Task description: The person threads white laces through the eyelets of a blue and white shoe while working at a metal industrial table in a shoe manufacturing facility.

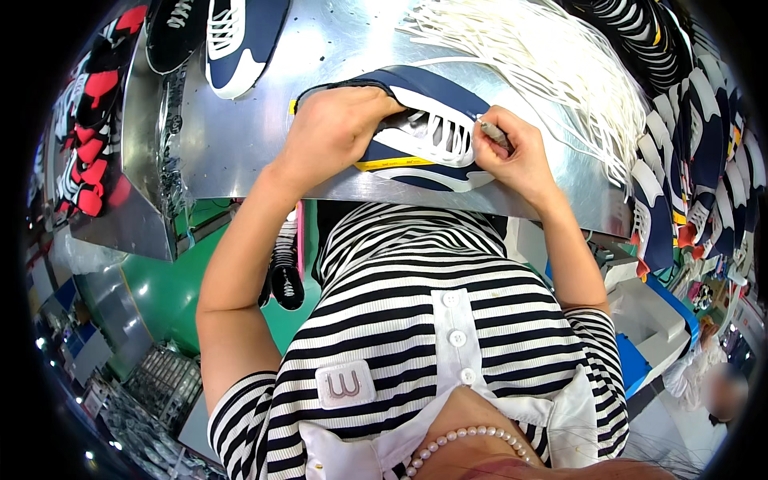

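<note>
A navy and white shoe upper with a yellow edge strip lies on its side on the metal table in front of me. White lace crosses its eyelet rows. My left hand is closed on the collar end, with its fingertips hidden in the opening. At the toe end of the lacing, my right hand grips a slim hand tool with a brownish-grey wrapped handle. Its thin tip points at the eyelets, and I cannot make out its shape.
Loose white laces are heaped on the metal table at the far right. Another laced navy upper lies far left. Stacked uppers line the right edge; red and black shoe parts hang left. Another person is at lower right.
</note>
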A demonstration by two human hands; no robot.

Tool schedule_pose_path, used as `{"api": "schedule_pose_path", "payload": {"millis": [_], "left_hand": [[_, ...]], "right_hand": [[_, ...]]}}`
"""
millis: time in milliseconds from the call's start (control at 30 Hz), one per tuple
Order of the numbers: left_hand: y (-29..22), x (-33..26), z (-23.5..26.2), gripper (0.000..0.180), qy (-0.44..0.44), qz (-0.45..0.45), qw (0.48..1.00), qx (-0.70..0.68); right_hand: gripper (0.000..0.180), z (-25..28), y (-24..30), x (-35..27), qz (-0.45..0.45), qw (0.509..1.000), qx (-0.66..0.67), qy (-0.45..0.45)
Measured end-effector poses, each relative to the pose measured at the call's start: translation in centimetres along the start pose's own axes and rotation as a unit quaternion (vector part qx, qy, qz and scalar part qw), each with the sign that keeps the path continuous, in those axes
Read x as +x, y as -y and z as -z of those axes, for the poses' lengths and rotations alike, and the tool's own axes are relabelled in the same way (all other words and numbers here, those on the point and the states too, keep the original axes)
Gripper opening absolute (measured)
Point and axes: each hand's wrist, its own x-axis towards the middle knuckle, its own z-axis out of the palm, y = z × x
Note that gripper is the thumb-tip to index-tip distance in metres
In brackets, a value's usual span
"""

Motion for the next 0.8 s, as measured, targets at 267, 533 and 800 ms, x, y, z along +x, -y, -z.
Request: {"api": "schedule_pose_path", "payload": {"millis": [267,533,800], "left_hand": [[-2.7,-6.8,-1.1,0.042,-0.257,0.032,0.955,0.142],[-3.5,-10.4,-3.0,0.053,-0.265,0.437,0.577,-0.637],[-4.1,-6.8,7.8,0.034,-0.414,0.282,0.697,-0.513]], "right_hand": [[0.015,-1.5,0.6,0.9,0.064,0.992,-0.097,-0.058],[0.010,-4.4,1.3,3.4,0.059,0.994,0.078,-0.049],[0.024,-7.6,7.7,17.0,0.302,0.952,-0.042,0.003]]}}
